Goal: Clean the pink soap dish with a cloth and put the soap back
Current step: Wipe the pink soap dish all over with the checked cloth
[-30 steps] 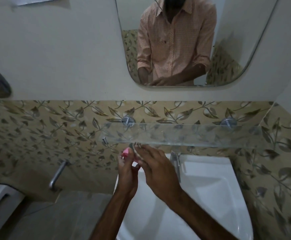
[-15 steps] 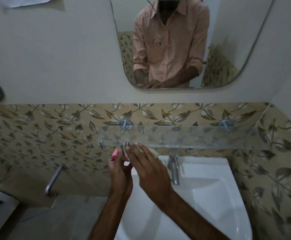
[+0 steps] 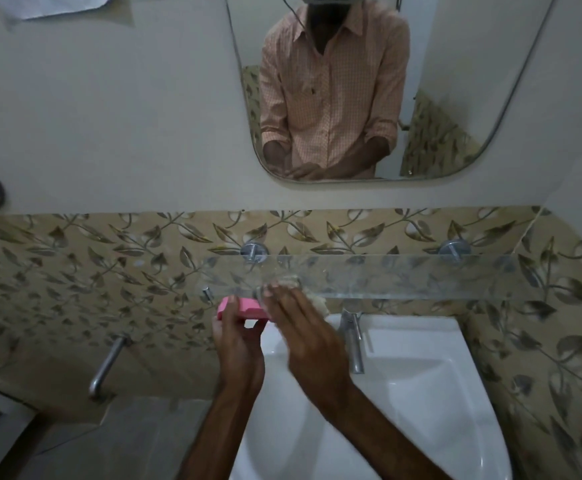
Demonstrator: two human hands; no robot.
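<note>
You are mid-wipe: your left hand pinches the pink soap dish above the sink, your right hand presses the cloth on it with straight fingers, and the unseen soap remains to return.

Hidden mostly behind the right hand: pale cloth, peeking out at one o'clock. Covered at its right end: pink soap dish. Cropped at bottom edge: basin.
</note>
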